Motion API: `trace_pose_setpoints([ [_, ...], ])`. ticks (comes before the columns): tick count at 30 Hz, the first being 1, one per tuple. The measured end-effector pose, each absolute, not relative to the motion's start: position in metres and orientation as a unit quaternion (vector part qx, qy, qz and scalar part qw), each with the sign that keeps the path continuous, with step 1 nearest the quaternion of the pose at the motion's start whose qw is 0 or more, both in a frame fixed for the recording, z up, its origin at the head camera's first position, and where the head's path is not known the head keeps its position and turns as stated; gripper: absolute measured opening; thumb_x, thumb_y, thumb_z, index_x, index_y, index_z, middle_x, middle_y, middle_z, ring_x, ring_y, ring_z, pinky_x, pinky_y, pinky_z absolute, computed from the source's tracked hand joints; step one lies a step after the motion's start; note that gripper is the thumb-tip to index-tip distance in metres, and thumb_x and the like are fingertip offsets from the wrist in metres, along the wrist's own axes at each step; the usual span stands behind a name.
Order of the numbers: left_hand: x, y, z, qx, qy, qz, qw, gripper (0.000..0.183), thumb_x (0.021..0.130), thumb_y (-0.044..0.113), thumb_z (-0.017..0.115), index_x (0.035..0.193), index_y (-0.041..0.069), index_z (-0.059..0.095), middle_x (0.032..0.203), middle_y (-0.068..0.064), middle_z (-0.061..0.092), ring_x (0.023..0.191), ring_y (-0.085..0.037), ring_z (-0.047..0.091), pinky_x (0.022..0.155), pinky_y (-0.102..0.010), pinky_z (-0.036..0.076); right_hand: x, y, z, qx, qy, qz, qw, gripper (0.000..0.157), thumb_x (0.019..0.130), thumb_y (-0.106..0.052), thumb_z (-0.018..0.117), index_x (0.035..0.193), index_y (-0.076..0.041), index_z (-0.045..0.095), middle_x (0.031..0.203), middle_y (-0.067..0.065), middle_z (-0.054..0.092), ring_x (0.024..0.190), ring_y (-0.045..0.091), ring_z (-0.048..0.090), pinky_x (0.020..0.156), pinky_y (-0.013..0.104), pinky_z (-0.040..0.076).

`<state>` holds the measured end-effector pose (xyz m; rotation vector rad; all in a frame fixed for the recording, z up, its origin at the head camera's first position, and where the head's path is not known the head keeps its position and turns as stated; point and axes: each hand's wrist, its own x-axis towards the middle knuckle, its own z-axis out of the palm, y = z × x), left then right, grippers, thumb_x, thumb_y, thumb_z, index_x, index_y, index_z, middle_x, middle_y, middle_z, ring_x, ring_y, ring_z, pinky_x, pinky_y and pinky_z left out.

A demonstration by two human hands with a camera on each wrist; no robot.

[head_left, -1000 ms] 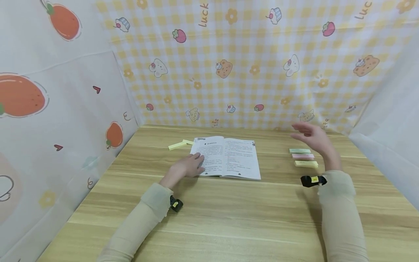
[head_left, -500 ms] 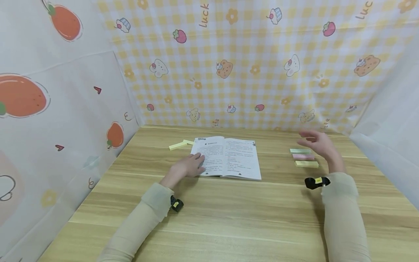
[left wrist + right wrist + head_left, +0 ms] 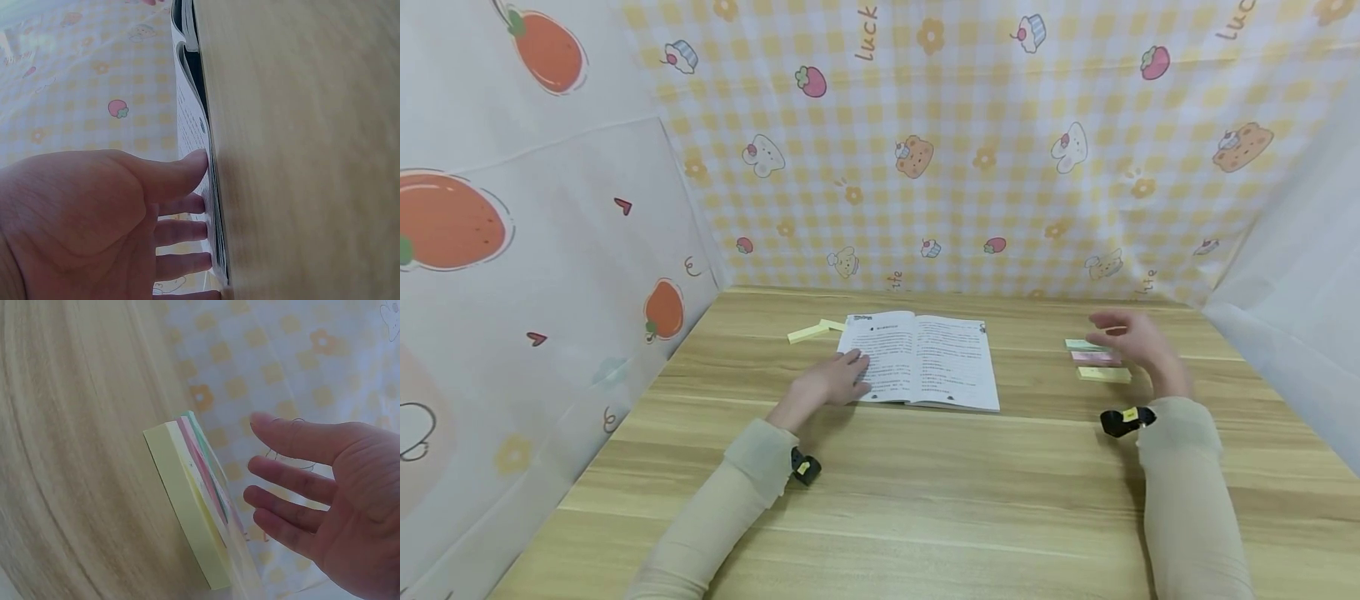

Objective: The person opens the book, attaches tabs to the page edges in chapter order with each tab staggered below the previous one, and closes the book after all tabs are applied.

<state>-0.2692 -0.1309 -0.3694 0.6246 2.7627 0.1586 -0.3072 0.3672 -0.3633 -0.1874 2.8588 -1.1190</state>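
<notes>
An open book [image 3: 955, 367] with printed pages lies on the table. My left hand [image 3: 823, 385] rests on the lower left of its left page, fingers spread; in the left wrist view the thumb [image 3: 181, 175] and fingertips meet the page by its edge. Over at the right, my right hand [image 3: 1138, 342] hovers above a row of sticky-note pads, holding nothing, its fingers loosely bent. The green pad [image 3: 1077, 344] is farthest back, the pink pad [image 3: 1092, 357] in the middle, the yellow pad [image 3: 1103, 375] nearest. The hand partly covers the green one in the head view.
Two yellow paper strips [image 3: 807, 334] lie at the book's left, one end close to its upper left corner. The wooden table [image 3: 925, 500] ends at a checked cloth backdrop [image 3: 955, 200], with a printed cloth [image 3: 572, 292] on the left side.
My right hand has moved slightly right and down, lower over the sticky-note pads. My left hand has stayed on the book.
</notes>
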Motion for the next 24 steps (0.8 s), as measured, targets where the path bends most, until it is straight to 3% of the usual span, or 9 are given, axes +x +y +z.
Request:
trace_pose_setpoints([
  [8, -0.269, -0.13, -0.37, 0.217, 0.962, 0.057, 0.156, 0.062, 0.108, 0.033, 0.046, 0.157, 0.0, 0.029, 0.164, -0.022, 0.021, 0.149, -0.042, 0.021, 0.121, -0.05, 0.021, -0.308, 0.371, -0.372, -0.052, 0.94, -0.336, 0.033, 0.059, 0.101, -0.031, 0.064, 0.145, 0.005, 0.046, 0.145, 0.035, 0.043, 0.13, 0.052, 0.044, 0.104, 0.063, 0.039],
  [13, -0.27, -0.13, -0.37, 0.216, 0.962, 0.056, 0.155, 0.062, 0.108, 0.033, 0.045, 0.157, 0.0, 0.029, 0.164, -0.022, 0.021, 0.149, -0.041, 0.021, 0.121, -0.05, 0.021, -0.31, 0.372, -0.379, -0.063, 0.942, -0.328, 0.014, 0.053, 0.099, -0.02, 0.066, 0.138, 0.01, 0.05, 0.137, 0.038, 0.049, 0.123, 0.053, 0.05, 0.099, 0.06, 0.045],
  [18, -0.269, -0.131, -0.369, 0.213, 0.963, 0.061, 0.156, 0.062, 0.108, 0.033, 0.045, 0.157, 0.0, 0.028, 0.164, -0.022, 0.02, 0.15, -0.041, 0.02, 0.121, -0.05, 0.02, -0.313, 0.371, -0.385, -0.064, 0.946, -0.317, -0.007, 0.047, 0.096, -0.016, 0.07, 0.132, 0.012, 0.056, 0.13, 0.036, 0.056, 0.114, 0.048, 0.057, 0.086, 0.042, 0.052],
  [21, -0.269, -0.131, -0.368, 0.212, 0.962, 0.064, 0.158, 0.062, 0.108, 0.033, 0.045, 0.158, 0.0, 0.028, 0.164, -0.022, 0.02, 0.15, -0.042, 0.02, 0.121, -0.05, 0.02, -0.315, 0.371, -0.388, -0.053, 0.946, -0.319, -0.013, 0.045, 0.095, -0.016, 0.07, 0.129, 0.012, 0.059, 0.127, 0.034, 0.059, 0.106, 0.038, 0.061, 0.077, 0.028, 0.05],
  [24, -0.269, -0.131, -0.368, 0.213, 0.963, 0.062, 0.156, 0.062, 0.108, 0.033, 0.045, 0.158, 0.001, 0.028, 0.164, -0.022, 0.02, 0.15, -0.042, 0.02, 0.121, -0.05, 0.02, -0.317, 0.371, -0.39, -0.049, 0.947, -0.317, -0.022, 0.043, 0.095, -0.015, 0.071, 0.126, 0.012, 0.061, 0.124, 0.033, 0.062, 0.099, 0.03, 0.062, 0.071, 0.022, 0.049],
])
